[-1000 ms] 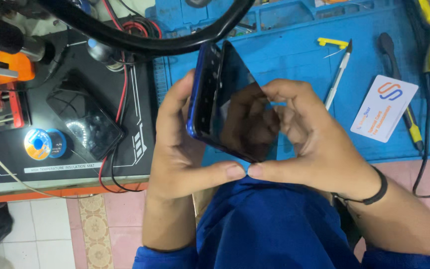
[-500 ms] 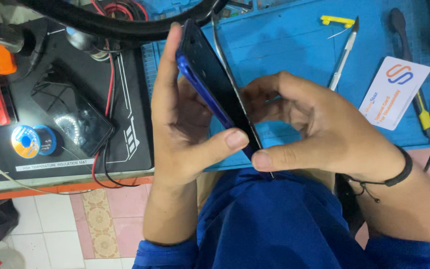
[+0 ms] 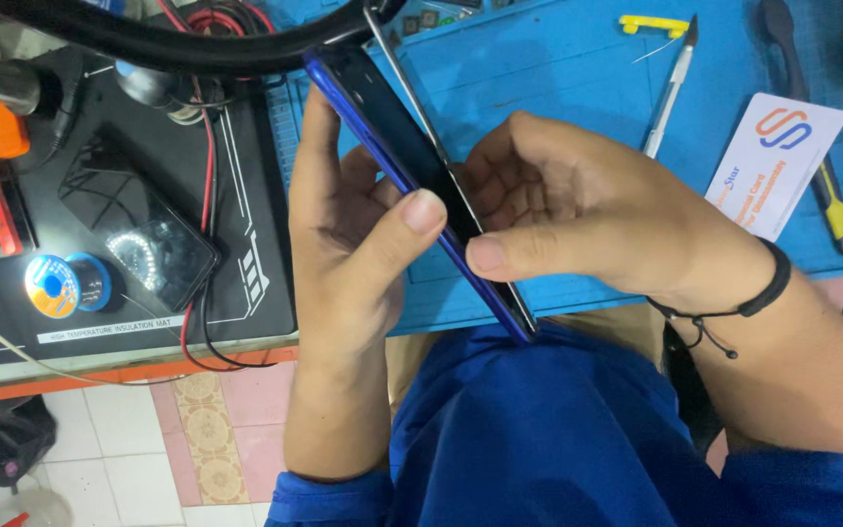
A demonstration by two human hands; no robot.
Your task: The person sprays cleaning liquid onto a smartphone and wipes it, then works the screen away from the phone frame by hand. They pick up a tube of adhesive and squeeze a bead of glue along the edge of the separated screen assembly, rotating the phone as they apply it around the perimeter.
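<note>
Your left hand (image 3: 348, 244) and right hand (image 3: 578, 220) pinch the blue-edged phone (image 3: 412, 171) between thumbs and fingers, tilted edge-up above the blue mat (image 3: 558, 88). A white card (image 3: 778, 161) with an orange-blue logo lies right; a solder spool (image 3: 60, 285) sits left.

Both hands raised together: left hand (image 3: 348, 244) cupped, right hand (image 3: 587, 220) pinching, thumbs near.

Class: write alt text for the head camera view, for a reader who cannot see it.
Two bare hands, left hand and right hand, grip a blue smartphone edge-on above a blue work mat. A craft knife and a white card lie beyond.
</note>
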